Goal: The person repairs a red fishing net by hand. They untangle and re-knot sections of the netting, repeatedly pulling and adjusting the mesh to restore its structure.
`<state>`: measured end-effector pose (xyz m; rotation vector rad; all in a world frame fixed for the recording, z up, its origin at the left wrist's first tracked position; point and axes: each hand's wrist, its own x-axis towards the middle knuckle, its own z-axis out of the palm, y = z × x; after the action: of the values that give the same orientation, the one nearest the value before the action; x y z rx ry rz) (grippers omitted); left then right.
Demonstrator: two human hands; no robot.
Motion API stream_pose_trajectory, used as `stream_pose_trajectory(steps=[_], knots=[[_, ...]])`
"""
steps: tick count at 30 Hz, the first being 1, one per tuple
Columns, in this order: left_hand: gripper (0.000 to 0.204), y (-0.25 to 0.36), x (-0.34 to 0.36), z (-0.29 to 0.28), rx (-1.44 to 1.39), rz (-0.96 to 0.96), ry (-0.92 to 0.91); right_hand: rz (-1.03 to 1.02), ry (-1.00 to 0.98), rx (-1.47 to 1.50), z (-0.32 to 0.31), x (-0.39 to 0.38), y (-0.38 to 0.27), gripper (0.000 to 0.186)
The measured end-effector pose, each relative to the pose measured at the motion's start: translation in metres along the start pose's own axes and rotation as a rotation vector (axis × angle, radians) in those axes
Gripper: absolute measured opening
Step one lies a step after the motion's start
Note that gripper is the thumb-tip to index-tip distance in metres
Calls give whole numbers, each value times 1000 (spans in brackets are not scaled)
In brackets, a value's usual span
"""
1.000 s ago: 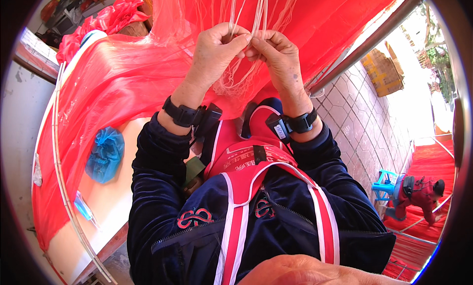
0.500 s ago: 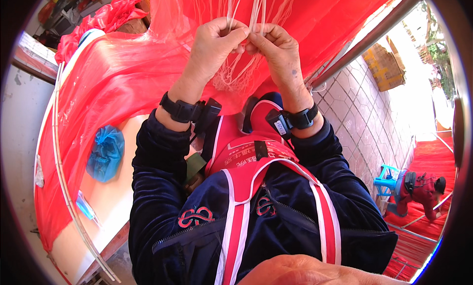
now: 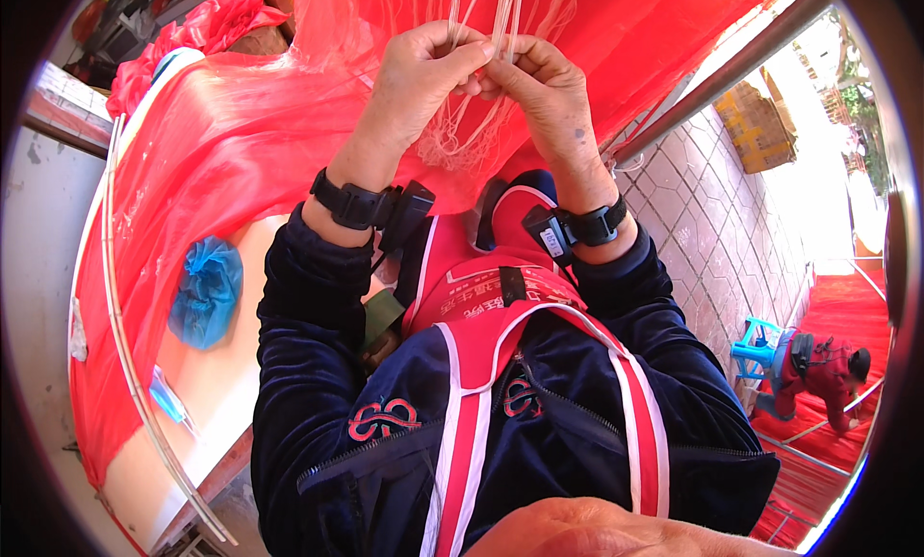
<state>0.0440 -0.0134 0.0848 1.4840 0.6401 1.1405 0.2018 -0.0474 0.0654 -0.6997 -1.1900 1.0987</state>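
Note:
My left hand (image 3: 423, 80) and my right hand (image 3: 539, 90) meet at the top centre, both closed in pinches on pale threads (image 3: 510, 8), with thumbs and fingertips close together. The threads run down from the upper edge through my fingers, and a loose, frayed loop hangs below them. Behind the hands is sheer red fabric (image 3: 192, 124), draped from the back across to the left. Both my wrists carry black strapped devices.
At left, a pale board (image 3: 231, 403) bears a blue plastic bag (image 3: 204, 292), a mask (image 3: 168, 398) and thin poles (image 3: 115, 297). A metal rail (image 3: 731, 76) borders paving at right, with cardboard (image 3: 756, 124). A co-worker (image 3: 818, 374) bends over red fabric beside a blue stool (image 3: 756, 350).
Both my hands have shifted slightly upward, still pinching the threads. The co-worker at right has shifted slightly.

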Motion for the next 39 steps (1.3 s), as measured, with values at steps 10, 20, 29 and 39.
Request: stream_pose_trajectory(steps=[10,20,29,39], knots=[[17,-2,2,0,-61,-6,40,31,50,79,-7,1,2,13],[15,0,3,-2,-54,-44,36,51,46,6,-10,0,-1,10],[10,-2,9,-10,51,90,262,57,101,132,-28,-5,-9,8],[10,-7,8,-14,-167,-93,130,97,73,-14,-22,3,-5,17]])
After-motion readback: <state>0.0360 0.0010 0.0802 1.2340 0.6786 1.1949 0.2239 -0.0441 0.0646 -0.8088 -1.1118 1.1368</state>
